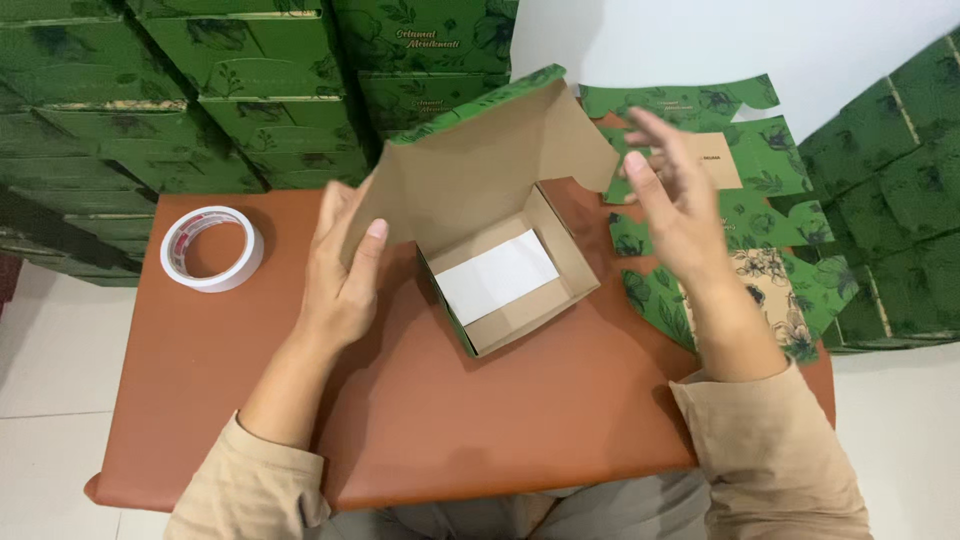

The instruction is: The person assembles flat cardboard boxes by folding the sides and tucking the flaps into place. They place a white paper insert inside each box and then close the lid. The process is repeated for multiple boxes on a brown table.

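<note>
A green, leaf-printed cardboard box (515, 285) sits open in the middle of the brown table (480, 420), its plain kraft lid standing up and a white card (497, 276) lying flat inside. The left hand (345, 265) grips the lid's left edge, thumb in front. The right hand (672, 195) hovers open just right of the lid, fingers spread and holding nothing (it is slightly blurred). Flat unfolded boxes (740, 215) lie beneath it. A tape roll (212, 248) rests at the table's left.

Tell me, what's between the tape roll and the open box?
The person's left hand, gripping the open box's raised lid, plus bare brown table beside the tape roll; the head view shows this.
</note>
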